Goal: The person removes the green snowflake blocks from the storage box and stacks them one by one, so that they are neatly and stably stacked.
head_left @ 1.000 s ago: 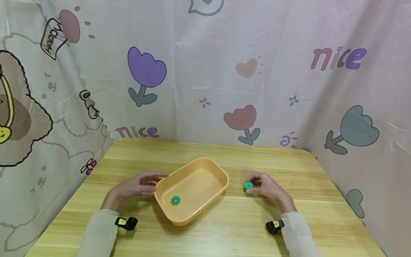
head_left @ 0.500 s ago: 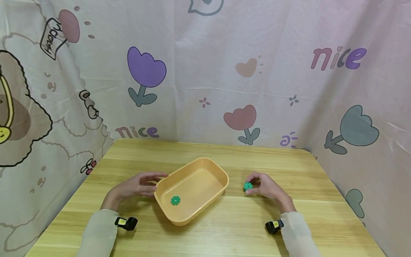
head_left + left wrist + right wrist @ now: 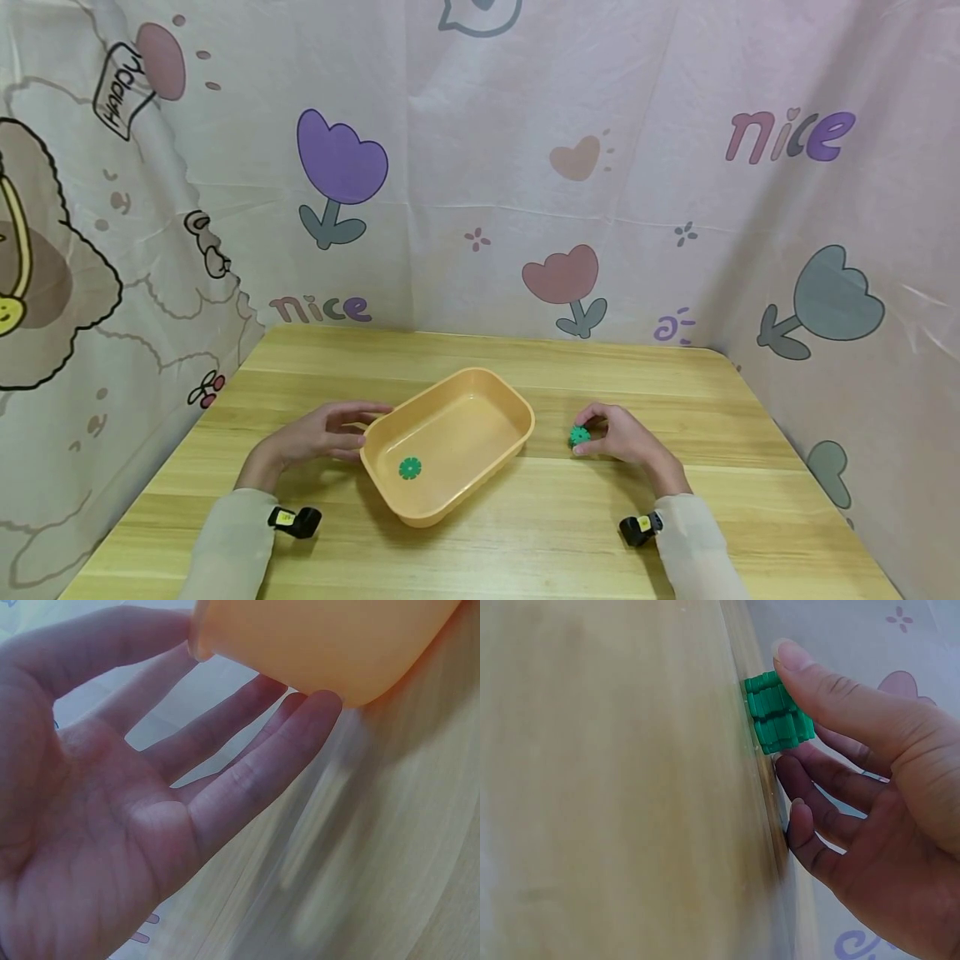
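A yellow plastic basin [image 3: 487,471] stands at an angle on the table, holding one flat green notched disc [image 3: 409,468]. My left hand [image 3: 330,433] is at its left end, fingers fairly straight; in the left wrist view the fingertips [image 3: 319,709] touch the basin's wall [image 3: 315,645] and the thumb reaches its rim. To the right of the basin, my right hand [image 3: 618,433] pinches a small stack of green notched discs [image 3: 579,436]. The right wrist view shows the stack [image 3: 776,712] edge-on under the thumb, close to the tabletop, its far side hidden.
The wooden table [image 3: 480,558] ends at a printed cloth backdrop [image 3: 465,150] behind and at both sides. A black camera [image 3: 296,522] sits on the left wrist, another black camera [image 3: 641,528] on the right.
The green stack in my right hand has tilted very slightly. My left hand, the basin and the disc inside it have stayed where they were.
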Demonstrator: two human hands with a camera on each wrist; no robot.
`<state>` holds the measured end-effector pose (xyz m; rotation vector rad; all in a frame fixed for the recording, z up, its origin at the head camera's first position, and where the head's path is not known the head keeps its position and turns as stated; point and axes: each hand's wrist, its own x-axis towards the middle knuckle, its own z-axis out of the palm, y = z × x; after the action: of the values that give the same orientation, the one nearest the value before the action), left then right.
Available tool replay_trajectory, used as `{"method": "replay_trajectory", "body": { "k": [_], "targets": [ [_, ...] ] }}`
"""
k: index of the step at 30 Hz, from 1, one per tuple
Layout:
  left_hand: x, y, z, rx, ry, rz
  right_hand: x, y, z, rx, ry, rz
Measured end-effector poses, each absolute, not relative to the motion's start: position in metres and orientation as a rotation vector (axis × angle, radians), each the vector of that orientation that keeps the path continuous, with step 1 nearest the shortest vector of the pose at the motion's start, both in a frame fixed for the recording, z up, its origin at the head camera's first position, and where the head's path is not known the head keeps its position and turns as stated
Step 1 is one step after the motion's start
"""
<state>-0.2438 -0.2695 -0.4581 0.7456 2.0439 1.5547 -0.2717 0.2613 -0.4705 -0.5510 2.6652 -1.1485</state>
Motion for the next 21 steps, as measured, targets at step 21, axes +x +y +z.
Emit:
{"method": "replay_trajectory", "body": {
  "k": [21],
  "targets": [
    [-0.242,-0.270,-0.457,0.709,2.033,1.551,-0.261,0.228,-0.429,-0.770,2.682,-1.243]
  ]
}}
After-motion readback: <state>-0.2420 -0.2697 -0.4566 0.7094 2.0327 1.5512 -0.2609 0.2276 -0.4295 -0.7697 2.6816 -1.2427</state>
